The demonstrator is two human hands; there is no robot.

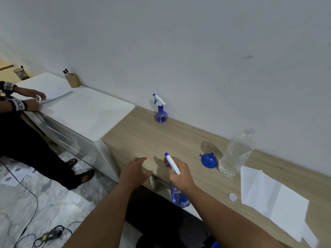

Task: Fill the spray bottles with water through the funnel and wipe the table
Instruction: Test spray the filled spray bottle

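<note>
My right hand (180,176) grips a blue spray bottle (180,196) round its neck, just under the white trigger head, holding it over the front edge of the wooden table (143,135). My left hand (135,171) hovers beside it with relaxed fingers and holds nothing. A second blue spray bottle (160,111) stands by the wall. A blue funnel (209,160) lies on the table next to a clear, uncapped water bottle (236,154). White paper towels (268,199) lie at the right, and a white bottle cap (232,197) sits just left of them.
A white cabinet (86,113) adjoins the table on the left, with a wooden pen holder (72,80) at the wall. Another person's hands (35,100) work on paper there, and their legs stretch over the floor. Cables and a power adapter (48,236) lie on the marble floor.
</note>
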